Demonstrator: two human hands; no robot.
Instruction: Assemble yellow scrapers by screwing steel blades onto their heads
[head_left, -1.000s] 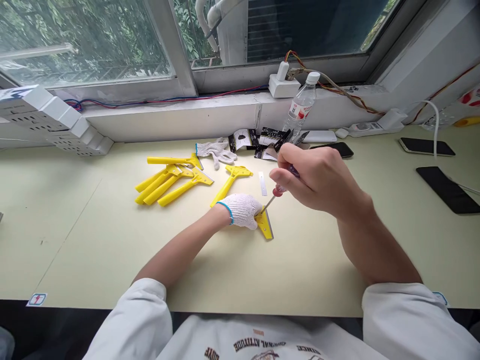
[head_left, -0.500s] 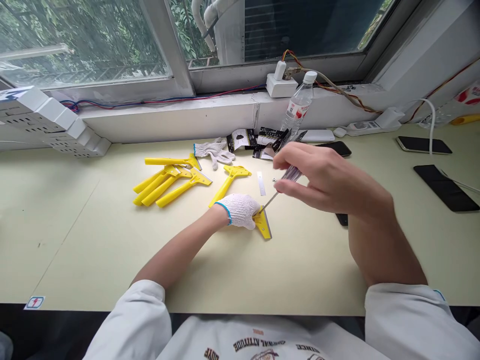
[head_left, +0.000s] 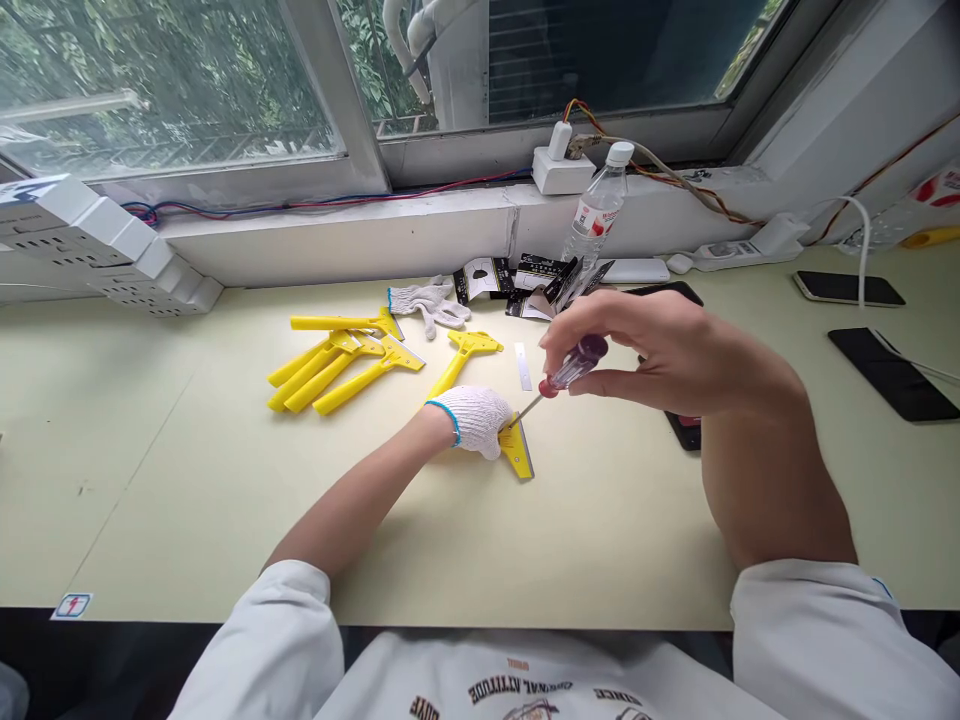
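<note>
My left hand (head_left: 478, 421), in a white knit glove with a blue cuff, is closed around a yellow scraper (head_left: 517, 452); most of its handle is hidden. A metal blade edges the scraper's head on the right. My bare right hand (head_left: 645, 350) pinches a screwdriver (head_left: 574, 366) by its clear and dark purple handle with a red collar. The shaft slants down left, its tip at the scraper head beside my left thumb. A loose blade (head_left: 523, 367) lies just behind. Another yellow scraper (head_left: 471, 345) rests beyond my left hand.
Several yellow scrapers (head_left: 352, 388) are piled to the left. Behind them lie a white glove (head_left: 431, 303) and black blade packets (head_left: 484, 278). A water bottle (head_left: 596, 210) stands by the sill. Phones (head_left: 892, 375) and cables are on the right, white boxes (head_left: 105, 245) at the back left.
My right hand's fingers have loosened and shifted on the screwdriver, so its handle shows more. The held scraper and my left hand have moved slightly left.
</note>
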